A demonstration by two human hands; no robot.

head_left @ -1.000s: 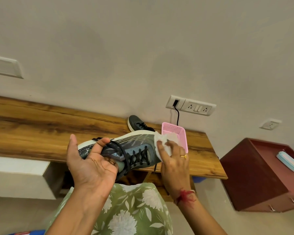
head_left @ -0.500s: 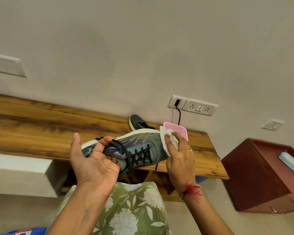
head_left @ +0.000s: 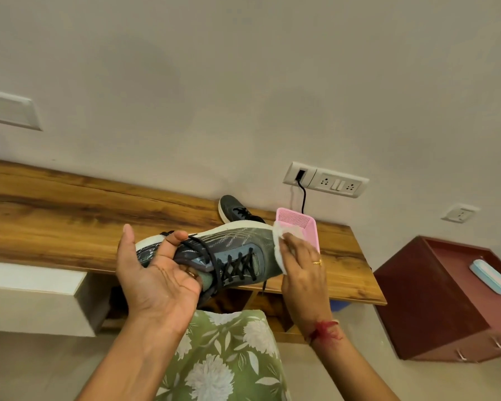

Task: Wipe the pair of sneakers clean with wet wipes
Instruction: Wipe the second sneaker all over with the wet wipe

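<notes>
A grey sneaker [head_left: 235, 247] with black laces and a white sole is held on its side in front of the wooden shelf. My left hand [head_left: 156, 279] grips it at the heel and collar, fingers inside the opening. My right hand [head_left: 301, 264] presses a white wet wipe [head_left: 279, 250] against the toe end, fingers laid over it. The second dark sneaker [head_left: 233, 209] lies on the shelf behind, mostly hidden by the held one.
A pink mesh basket [head_left: 297, 224] stands on the wooden shelf [head_left: 55, 215] by the wall. A black cable hangs from a wall socket [head_left: 326, 182]. A maroon cabinet [head_left: 451, 299] with a light blue wipes pack [head_left: 490, 276] stands at right. My floral-clothed knee [head_left: 223, 357] is below.
My right hand with the wipe has slid up along the toe of the sneaker. The left hand holds the shoe as before.
</notes>
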